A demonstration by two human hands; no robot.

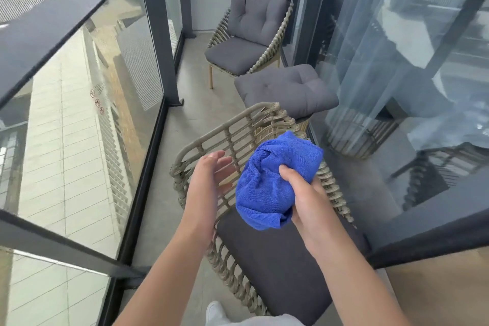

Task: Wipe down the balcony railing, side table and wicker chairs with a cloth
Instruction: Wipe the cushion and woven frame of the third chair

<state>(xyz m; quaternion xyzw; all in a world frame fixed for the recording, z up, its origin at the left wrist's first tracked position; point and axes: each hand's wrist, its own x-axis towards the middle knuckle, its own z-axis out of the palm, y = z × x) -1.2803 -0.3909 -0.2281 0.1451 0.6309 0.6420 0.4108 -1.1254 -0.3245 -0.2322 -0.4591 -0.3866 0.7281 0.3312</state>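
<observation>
Blue microfibre cloth (275, 182) is sitting bunched in the right hand (304, 196), whose fingers and thumb are curling round its lower right side and gripping it. The left hand (209, 177) is hovering just beside the cloth with its fingers straight and relaxed, palm turned toward the bundle and holding nothing. Both hands are hanging above the near wicker chair (238, 135), over its woven backrest and dark seat cushion (277, 267); whether the cloth is touching the wicker, I cannot tell. Beyond this chair, a grey tufted cushion (285, 87) is lying on the side surface, whose wicker edge (304, 124) is just showing beneath it. Farther along, a 2nd wicker chair (248, 34) with grey cushions is standing against the end wall. The dark balcony railing (60, 16) is running along the left above glass panels (87, 124), and sliding glass doors (397, 61) are lining the right.
</observation>
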